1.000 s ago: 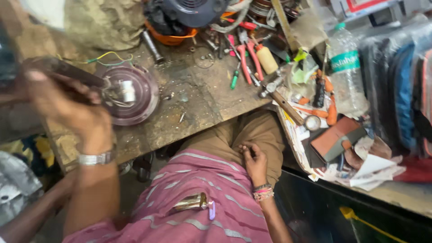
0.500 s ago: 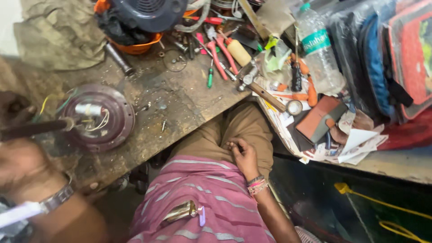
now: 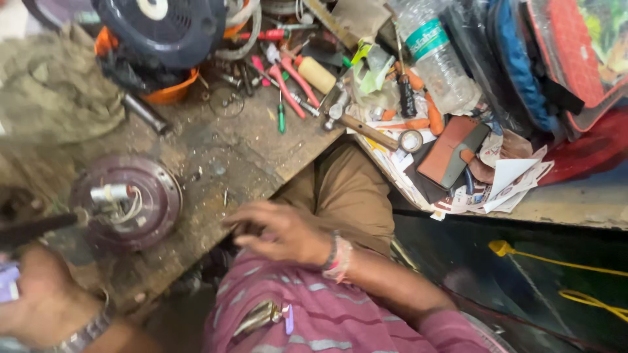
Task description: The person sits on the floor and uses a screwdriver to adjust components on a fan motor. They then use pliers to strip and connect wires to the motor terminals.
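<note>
left hand (image 3: 39, 304) gripping dark tool (image 3: 33, 230) (blurred, identity unclear); right hand (image 3: 278, 230) fingers loose, empty.

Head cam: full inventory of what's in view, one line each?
Motor housing: 1, maroon, round, wires at its hub, left on bench.
Bench: 1, worn wood, stained.
Cloth: 1, olive, top left.
Fan: 1, dark blue, top, over an orange bowl.
Pliers: 1, pink handles, top centre.
Screwdriver: 1, green, beside the pliers.
Hammer: 1, wooden handle, bench edge.
Bottle: 1, clear plastic, top right.
Wallet: 1, brown, on papers.
Cord: 1, yellow, lower right.
Left hand: wristwatch, grips a dark tool at the housing.
Right hand: wristbands, at the bench edge, holds nothing.
</note>
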